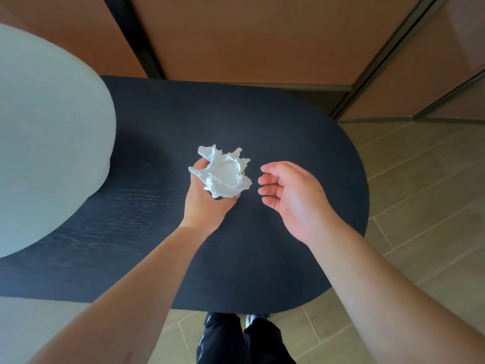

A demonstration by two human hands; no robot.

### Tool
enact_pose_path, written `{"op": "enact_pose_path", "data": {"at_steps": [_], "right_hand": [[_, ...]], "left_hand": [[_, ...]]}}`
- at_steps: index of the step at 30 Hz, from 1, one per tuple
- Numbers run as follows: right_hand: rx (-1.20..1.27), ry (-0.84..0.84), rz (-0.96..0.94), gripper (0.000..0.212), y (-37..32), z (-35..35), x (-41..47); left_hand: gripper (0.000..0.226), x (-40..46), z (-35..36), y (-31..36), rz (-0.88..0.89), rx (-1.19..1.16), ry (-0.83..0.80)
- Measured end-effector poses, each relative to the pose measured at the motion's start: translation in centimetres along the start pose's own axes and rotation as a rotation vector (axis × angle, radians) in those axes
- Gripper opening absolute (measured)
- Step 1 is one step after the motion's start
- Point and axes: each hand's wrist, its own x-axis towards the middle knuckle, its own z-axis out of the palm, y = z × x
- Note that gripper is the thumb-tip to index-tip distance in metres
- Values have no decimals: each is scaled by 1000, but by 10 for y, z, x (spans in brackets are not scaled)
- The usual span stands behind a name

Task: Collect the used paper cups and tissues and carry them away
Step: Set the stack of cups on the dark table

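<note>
A crumpled white tissue (223, 172) sits bunched on top of what my left hand (203, 203) grips above the middle of the dark table (301, 143). The tissue seems stuffed into a paper cup, of which only a sliver of rim shows at the tissue's right edge. My left fingers curl around it from below. My right hand (291, 195) hovers just right of the tissue, palm turned left, fingers loosely bent and holding nothing.
A large pale rounded seat or cushion (44, 143) overlaps the table's left end. Orange-brown wall panels (249, 40) stand behind the table. Tiled floor (420, 206) lies to the right and front, with my dark trousers and shoes below the table's near edge.
</note>
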Motion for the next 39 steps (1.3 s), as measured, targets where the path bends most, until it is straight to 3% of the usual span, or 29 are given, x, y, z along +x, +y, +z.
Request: {"op": "enact_pose_path", "data": {"at_steps": [3, 8, 12, 15, 17, 21, 26, 34, 39], "right_hand": [[32, -1, 10, 10, 2, -6, 2], [28, -24, 7, 13, 4, -8, 0], [14, -32, 6, 13, 3, -9, -6], [15, -37, 12, 11, 1, -9, -15], [12, -45, 7, 11, -3, -8, -22], [14, -51, -4, 11, -15, -5, -41], [16, -103, -55, 12, -33, -1, -70], [30, -182, -130, 12, -55, 0, -112], [5, -223, -171, 15, -64, 12, -134]], "left_hand": [[79, -3, 1, -8, -42, 11, -8], [68, -9, -4, -18, -123, 35, -21], [92, -21, -17, -32, -238, 25, -19], [96, -31, -25, -31, -229, 12, 11], [91, -38, -28, -22, -192, 25, 53], [59, -56, -38, 13, -186, -16, 195], [41, -75, -53, 69, -113, -100, 189], [25, -104, -65, 144, -54, -395, 107], [32, -128, -79, 174, -69, -579, 119]]}}
